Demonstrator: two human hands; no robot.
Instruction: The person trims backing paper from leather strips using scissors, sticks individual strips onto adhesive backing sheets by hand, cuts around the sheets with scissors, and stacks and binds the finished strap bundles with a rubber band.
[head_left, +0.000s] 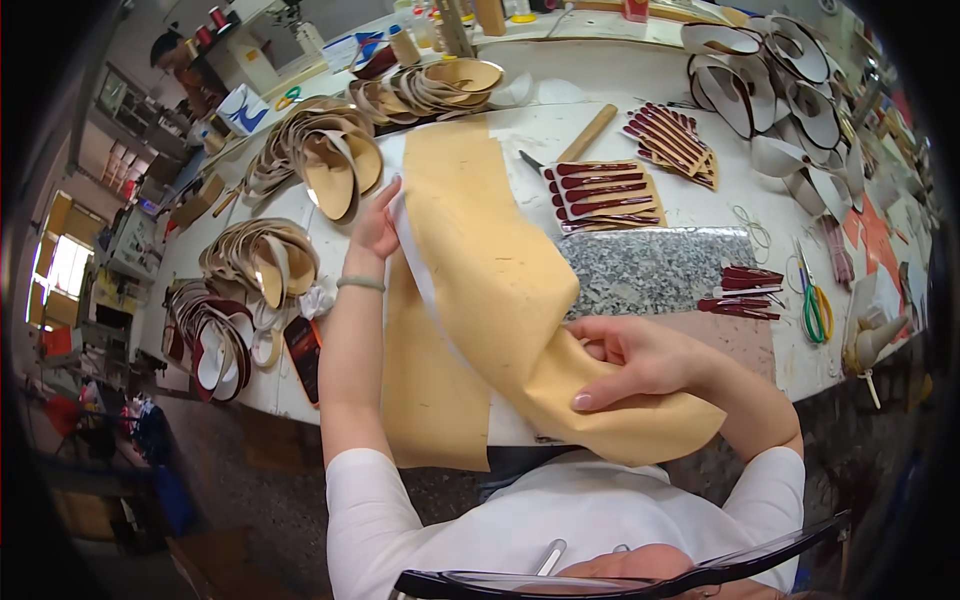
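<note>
Fingers of my right hand (640, 362) pinch the tan sheet's (500, 290) folded edge, left hand (375, 228) pinning its far side; I judge peeling underway, needing a steady pull

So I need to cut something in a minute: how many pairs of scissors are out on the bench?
2. One green-handled pair lies at the right, beside the dark red strips. Another green-handled pair lies far left, behind the stacked tan pieces. More may be hidden under the clutter.
</note>
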